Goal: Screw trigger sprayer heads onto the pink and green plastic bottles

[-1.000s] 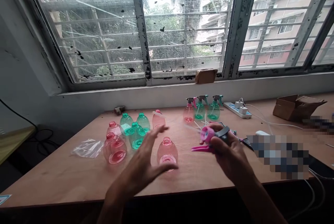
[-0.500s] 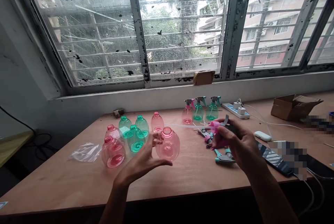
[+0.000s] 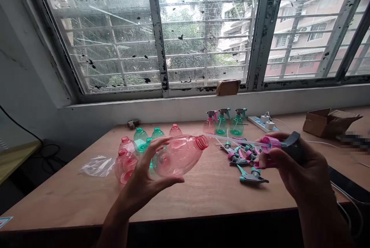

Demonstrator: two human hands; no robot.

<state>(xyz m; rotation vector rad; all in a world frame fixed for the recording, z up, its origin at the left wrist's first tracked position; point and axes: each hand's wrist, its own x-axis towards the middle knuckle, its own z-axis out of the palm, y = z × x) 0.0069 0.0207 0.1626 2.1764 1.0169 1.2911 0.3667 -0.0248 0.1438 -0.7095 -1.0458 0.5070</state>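
My left hand (image 3: 144, 184) grips a clear pink plastic bottle (image 3: 180, 155), lifted off the wooden table (image 3: 72, 198) and tipped sideways, its open threaded neck pointing right. My right hand (image 3: 300, 167) is closed on a pink and grey spray trigger head (image 3: 279, 144). The head's thin clear dip tube (image 3: 231, 139) reaches left toward the bottle's neck, its tip a short way off the opening. A pile of loose trigger heads (image 3: 244, 159), pink and teal, lies on the table between my hands.
Several empty pink and green bottles (image 3: 135, 149) stand at the left behind my hand. Three bottles with sprayers fitted (image 3: 224, 123) stand near the wall. A power strip (image 3: 264, 123), a cardboard box (image 3: 328, 121), a plastic bag (image 3: 96, 165) and a dark phone (image 3: 343, 184) lie around.
My left hand closed on the pink bottle, lifted it off the table and tipped it sideways. My right hand carried the trigger head up and right, its tube now aimed at the neck.
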